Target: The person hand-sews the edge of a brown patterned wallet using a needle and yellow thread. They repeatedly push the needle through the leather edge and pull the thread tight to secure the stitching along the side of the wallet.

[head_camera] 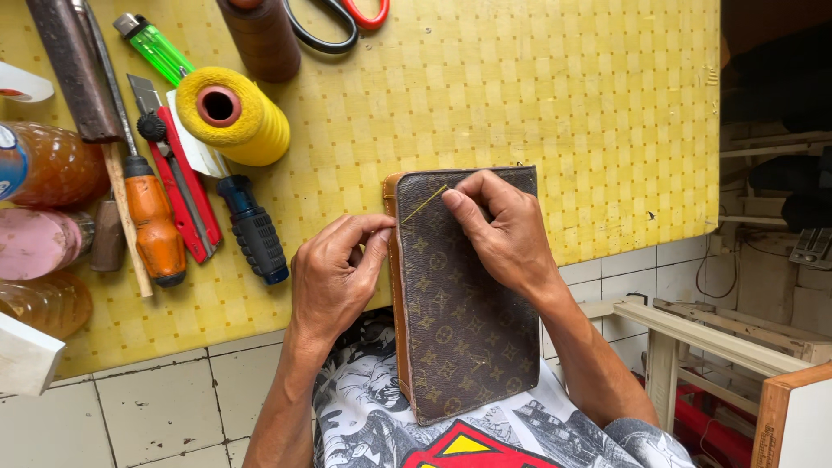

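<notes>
Yellow checked mat covers the desk (520,87), and a brown patterned wallet (464,295) hangs over its near edge, braced against the person's lap so the stitched spine faces up. Left hand (334,277) pinches closed at the tan edge, steadying it. Right hand (503,230) presses curled fingers on the cover, a yellow thread (423,204) taut between them. Thread spool (234,115), screwdrivers (152,217) and scissors (334,22) wait along the far-left corner, within reach.

A single head-worn camera looks steeply down from close above onto the yellow surface (520,104) edge and the person's lap.
</notes>
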